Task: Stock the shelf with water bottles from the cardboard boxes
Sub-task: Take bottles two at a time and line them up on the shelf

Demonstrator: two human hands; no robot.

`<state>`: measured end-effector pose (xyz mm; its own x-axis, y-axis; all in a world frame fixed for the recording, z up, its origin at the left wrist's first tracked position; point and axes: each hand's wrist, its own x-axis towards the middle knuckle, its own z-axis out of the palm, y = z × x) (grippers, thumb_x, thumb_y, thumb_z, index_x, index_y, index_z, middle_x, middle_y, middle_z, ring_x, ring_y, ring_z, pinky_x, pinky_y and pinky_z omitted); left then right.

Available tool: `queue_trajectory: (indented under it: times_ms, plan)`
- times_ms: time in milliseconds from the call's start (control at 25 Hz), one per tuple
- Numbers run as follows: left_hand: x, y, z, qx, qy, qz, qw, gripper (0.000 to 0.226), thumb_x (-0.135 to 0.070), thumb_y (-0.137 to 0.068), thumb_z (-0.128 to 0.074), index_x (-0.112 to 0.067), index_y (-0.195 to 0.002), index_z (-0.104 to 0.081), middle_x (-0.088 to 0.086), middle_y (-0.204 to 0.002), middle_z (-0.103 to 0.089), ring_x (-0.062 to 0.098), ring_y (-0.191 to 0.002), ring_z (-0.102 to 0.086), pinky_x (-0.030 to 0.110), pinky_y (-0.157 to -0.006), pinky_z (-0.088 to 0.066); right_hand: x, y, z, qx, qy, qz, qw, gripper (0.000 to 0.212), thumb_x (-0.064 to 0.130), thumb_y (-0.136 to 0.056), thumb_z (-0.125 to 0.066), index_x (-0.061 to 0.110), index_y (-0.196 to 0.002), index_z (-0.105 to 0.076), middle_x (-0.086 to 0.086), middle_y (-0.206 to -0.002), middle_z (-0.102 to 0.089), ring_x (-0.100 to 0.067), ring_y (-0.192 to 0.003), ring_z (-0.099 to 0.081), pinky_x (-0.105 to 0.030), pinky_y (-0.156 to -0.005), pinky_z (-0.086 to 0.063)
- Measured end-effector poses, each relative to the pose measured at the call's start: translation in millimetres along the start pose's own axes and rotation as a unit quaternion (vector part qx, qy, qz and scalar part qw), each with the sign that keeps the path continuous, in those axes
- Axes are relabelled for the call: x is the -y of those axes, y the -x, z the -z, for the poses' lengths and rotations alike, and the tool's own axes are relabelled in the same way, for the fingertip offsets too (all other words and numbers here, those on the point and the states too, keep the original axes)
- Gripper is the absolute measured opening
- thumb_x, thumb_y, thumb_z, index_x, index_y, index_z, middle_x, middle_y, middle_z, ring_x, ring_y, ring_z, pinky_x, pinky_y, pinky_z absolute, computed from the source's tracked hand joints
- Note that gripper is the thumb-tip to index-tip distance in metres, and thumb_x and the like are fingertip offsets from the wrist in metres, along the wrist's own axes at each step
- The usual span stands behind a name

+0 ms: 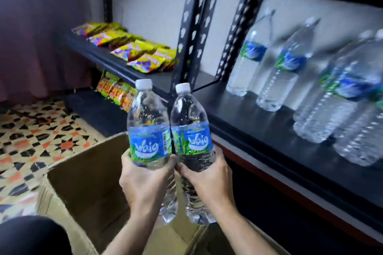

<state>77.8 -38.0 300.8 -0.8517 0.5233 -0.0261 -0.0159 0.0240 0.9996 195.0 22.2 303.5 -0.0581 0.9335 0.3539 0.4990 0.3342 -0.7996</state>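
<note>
Holding two bottles upright over the open cardboard box: your left hand wraps the left bottle, your right hand the right bottle, bottles touching. Shelf just beside them holds several stocked bottles.

Blurry shelf bottles (rightmost partly off-frame)

Left hand grips left bottle; right hand grips right bottle; thumbs meeting, forearms converging.
</note>
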Motion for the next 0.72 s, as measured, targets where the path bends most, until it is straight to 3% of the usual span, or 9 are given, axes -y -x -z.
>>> queue_trajectory:
  times_ms: [120,200,320,520,720]
  plan:
    - [-55.4,9.9,-16.1,0.065,0.028,-0.099,0.993,0.064,-0.034,-0.056,-0.095,-0.024,-0.108,-0.058,-0.014,-0.092,-0.069,0.000,-0.085,-0.065,0.019,-0.076,-0.046,27.1,-10.2,46.0,-0.082,-0.034,0.027,0.996,0.061,0.052,-0.052,-0.090,0.033,-0.101,-0.058,0.017,-0.093,-0.069,0.012,-0.085,-0.062,-0.002,-0.070,-0.042]
    - [-87.3,16.9,-31.6,0.096,0.034,-0.145,0.984,0.066,-0.037,-0.056,-0.095,-0.024,-0.110,-0.061,-0.013,-0.094,-0.070,0.004,-0.087,-0.065,0.018,-0.076,-0.044,41.9,-21.2,72.0,-0.126,-0.056,0.044,0.989,0.062,0.048,-0.054,-0.093,0.038,-0.101,-0.053,0.020,-0.092,-0.066,0.018,-0.085,-0.059,0.000,-0.070,-0.040]
    - [-125.2,25.9,-57.8,0.130,0.046,-0.200,0.970,0.073,-0.039,-0.054,-0.095,-0.024,-0.117,-0.061,-0.010,-0.097,-0.069,0.010,-0.091,-0.064,0.023,-0.080,-0.043,56.1,-40.5,107.3,-0.193,-0.050,0.055,0.978,0.069,0.055,-0.053,-0.092,0.038,-0.105,-0.050,0.015,-0.097,-0.068,0.009,-0.091,-0.063,-0.006,-0.075,-0.045]
    - [-153.7,27.4,-94.2,0.161,0.050,-0.239,0.956,0.082,-0.040,-0.053,-0.096,-0.023,-0.123,-0.057,-0.006,-0.098,-0.067,0.012,-0.089,-0.062,0.026,-0.080,-0.044,61.9,-68.4,144.4,-0.213,-0.027,0.046,0.976,0.075,0.067,-0.053,-0.086,0.037,-0.112,-0.051,0.016,-0.105,-0.067,0.003,-0.099,-0.062,-0.013,-0.084,-0.049]
    - [-162.8,18.9,-125.9,0.165,0.060,-0.221,0.959,0.082,-0.037,-0.056,-0.095,-0.017,-0.125,-0.057,0.006,-0.108,-0.069,0.025,-0.105,-0.064,0.036,-0.090,-0.046,56.2,-101.9,146.5,-0.232,-0.005,0.044,0.972,0.073,0.066,-0.054,-0.085,0.039,-0.110,-0.047,0.017,-0.106,-0.064,0.003,-0.099,-0.059,-0.012,-0.086,-0.047]
